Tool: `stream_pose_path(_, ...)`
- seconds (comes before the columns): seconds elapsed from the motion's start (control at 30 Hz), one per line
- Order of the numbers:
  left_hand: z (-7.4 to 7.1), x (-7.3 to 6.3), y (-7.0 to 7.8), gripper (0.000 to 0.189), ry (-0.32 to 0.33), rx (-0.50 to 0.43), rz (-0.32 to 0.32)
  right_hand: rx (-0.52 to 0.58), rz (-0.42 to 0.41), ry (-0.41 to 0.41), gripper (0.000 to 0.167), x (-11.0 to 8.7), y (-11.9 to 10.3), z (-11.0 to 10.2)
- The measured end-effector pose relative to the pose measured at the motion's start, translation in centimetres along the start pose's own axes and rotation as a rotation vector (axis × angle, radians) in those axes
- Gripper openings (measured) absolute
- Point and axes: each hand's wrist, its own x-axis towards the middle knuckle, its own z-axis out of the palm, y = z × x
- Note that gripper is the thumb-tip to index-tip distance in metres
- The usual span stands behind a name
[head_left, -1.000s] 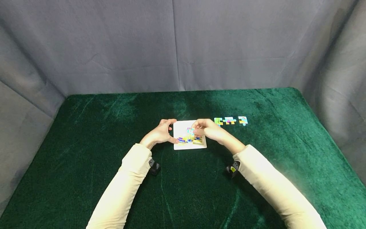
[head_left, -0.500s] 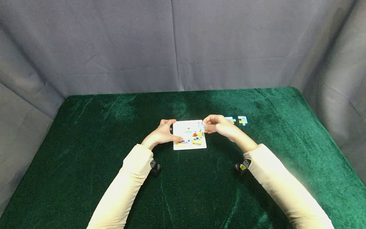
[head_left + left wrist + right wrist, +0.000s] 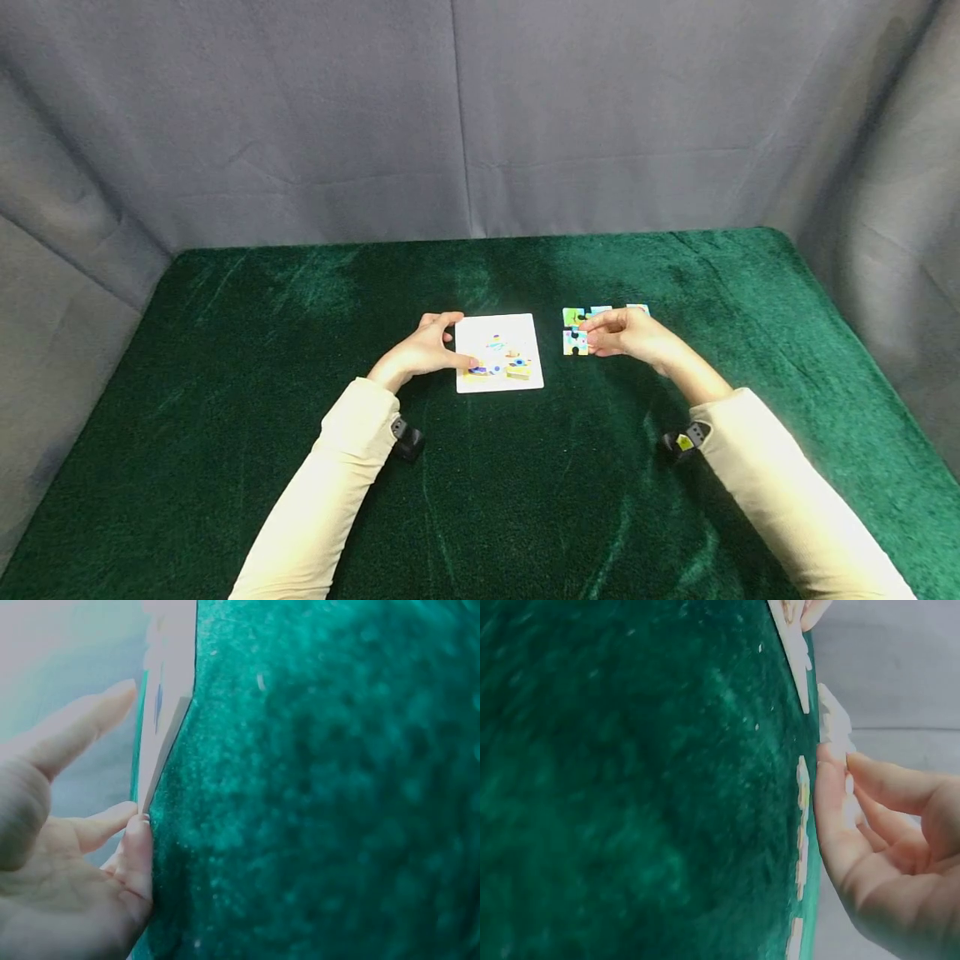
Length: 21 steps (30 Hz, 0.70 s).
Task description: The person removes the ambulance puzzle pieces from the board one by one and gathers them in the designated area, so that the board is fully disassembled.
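Note:
In the head view, my left hand is at the left edge of a white puzzle board, fingers at its far corner and thumb over its face. The left wrist view shows fingertips touching the board's edge, the thumb spread apart from them. My right hand pinches a colourful jigsaw puzzle piece between thumb and fingers, right of the board. In the right wrist view, that piece is raised off the table. Behind it lies a green puzzle piece.
Two more puzzle pieces, a blue one and one farther right, lie partly hidden behind my right hand. A dark green velvety cloth covers the table. Grey curtains hang behind it.
My right hand has moved right from above the board, carrying the puzzle piece over to the loose pieces. My left hand stays at the board, its thumb slightly farther over the face.

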Motion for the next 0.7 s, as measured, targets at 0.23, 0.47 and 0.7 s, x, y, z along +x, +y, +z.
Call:
stream_pose_path(0.23, 0.18, 0.09, -0.15, 0.085, 0.0, -0.026, 0.009, -0.029, 0.017, -0.019, 0.036, -0.29, 0.55, -0.59)
stream_pose_path(0.47, 0.09, 0.11, -0.12, 0.086, -0.002, -0.026, 0.013, -0.024, 0.033, -0.043, 0.036, -0.39, 0.59, -0.88)
stream_pose_path(0.7, -0.08, 0.05, -0.05, 0.086, -0.006, -0.016, 0.004, -0.068, 0.029, -0.04, 0.035, -0.11, 0.59, -0.76)
